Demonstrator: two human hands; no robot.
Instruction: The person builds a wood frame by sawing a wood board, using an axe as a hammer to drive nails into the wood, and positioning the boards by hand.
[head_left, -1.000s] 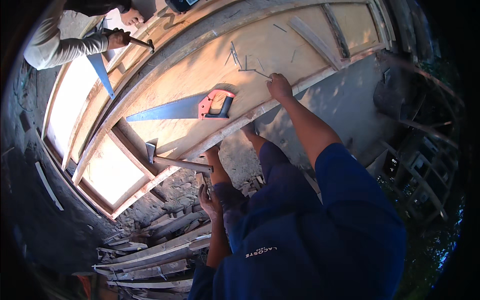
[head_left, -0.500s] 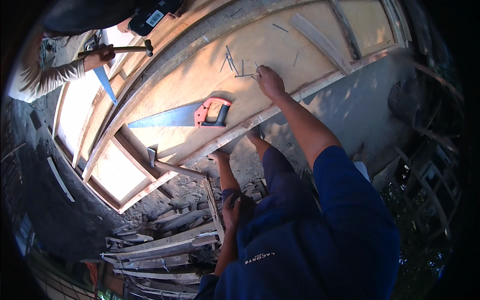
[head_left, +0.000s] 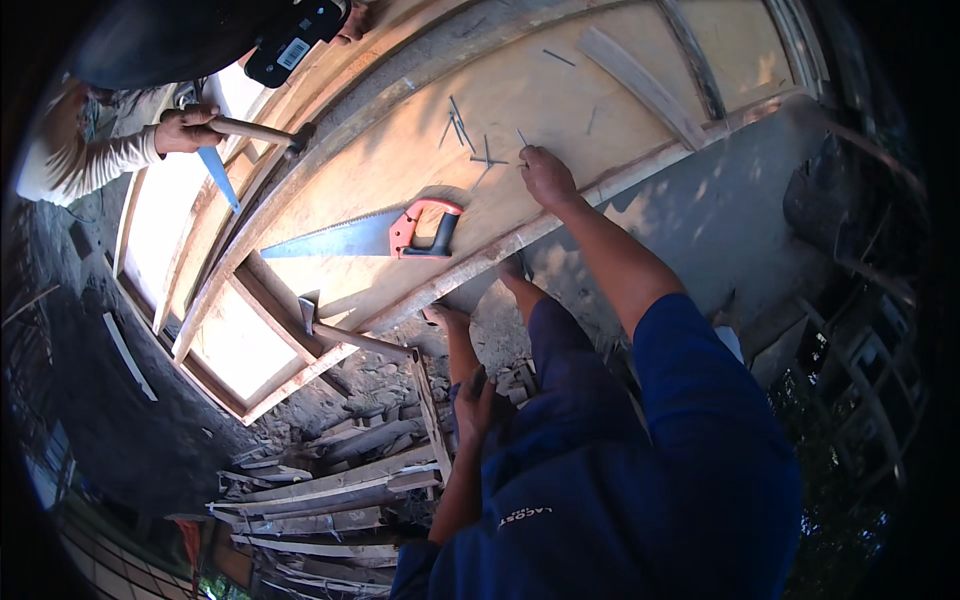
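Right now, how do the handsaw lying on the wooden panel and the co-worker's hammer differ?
The handsaw lies on the panel; the hammer is in the co-worker's grip. The handsaw has a long toothed blade; the hammer has a small, dark head. Both are hand tools.

Nails [head_left: 488,160] grey; saw blade [head_left: 340,239] bluish, handle [head_left: 404,231] red-black; shirt [head_left: 640,480] dark blue.

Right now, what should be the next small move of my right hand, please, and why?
Probably, the right hand should secure the nail at its fingertips: this one is within immediate grasp, while other nails lie loose on the wooden panel. Whether it is already pinched, I cannot tell.
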